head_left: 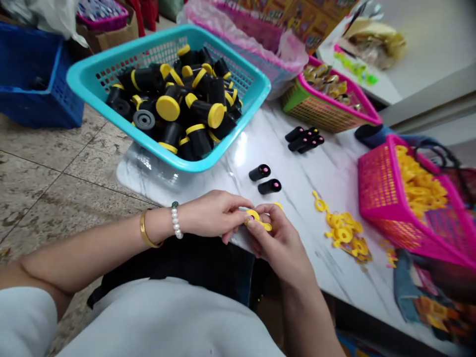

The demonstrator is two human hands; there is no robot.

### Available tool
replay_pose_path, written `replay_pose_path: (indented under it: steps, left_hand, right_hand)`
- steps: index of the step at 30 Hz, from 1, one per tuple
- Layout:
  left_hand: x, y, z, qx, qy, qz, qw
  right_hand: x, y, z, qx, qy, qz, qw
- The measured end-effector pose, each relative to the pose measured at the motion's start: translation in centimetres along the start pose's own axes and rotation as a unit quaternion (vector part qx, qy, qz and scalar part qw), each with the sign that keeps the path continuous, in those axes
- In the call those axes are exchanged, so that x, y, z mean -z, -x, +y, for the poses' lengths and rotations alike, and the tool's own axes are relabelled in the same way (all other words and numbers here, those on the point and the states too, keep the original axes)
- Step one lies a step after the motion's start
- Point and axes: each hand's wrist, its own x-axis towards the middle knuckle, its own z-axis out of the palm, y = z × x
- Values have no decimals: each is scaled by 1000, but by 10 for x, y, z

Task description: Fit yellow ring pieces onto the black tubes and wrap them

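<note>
My left hand (pixel 213 213) and my right hand (pixel 280 240) meet at the table's front edge. Between their fingertips is a small yellow plastic ring piece with a tab (pixel 265 226), with a bit of pink at its ring. The right thumb and fingers pinch it from the right; the left fingers press on its ring end. Just beyond the hands, two short black tubes (pixel 269 186) with pink spots in their ends lie on the table. A loose pile of similar yellow ring pieces (pixel 344 230) lies to the right.
A turquoise basket (pixel 167 159) of black cylinders with yellow caps stands at the back left. More black tubes (pixel 305 140) lie farther back. A pink basket (pixel 377 183) holds yellow pieces at right; a pink-and-green basket (pixel 316 110) stands behind. A blue crate (pixel 67 99) sits at far left.
</note>
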Motion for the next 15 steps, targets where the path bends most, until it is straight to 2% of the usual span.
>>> replay_pose_path:
  steps: [4,8,11,15]
  left_hand:
    - [-13,9,-12,-104,-94,110,984]
    - [-26,8,-19,-133,-103,168,971]
    - [-28,5,-18,-138,-118,180,967]
    - [-25,4,-11,-123,-135,138,973]
  right_hand:
    - [2,4,6,18,-56,33,998]
    - [10,16,14,41,-92,39,994]
    - [21,22,22,55,-98,35,993]
    - [39,16,29,98,-45,53,993]
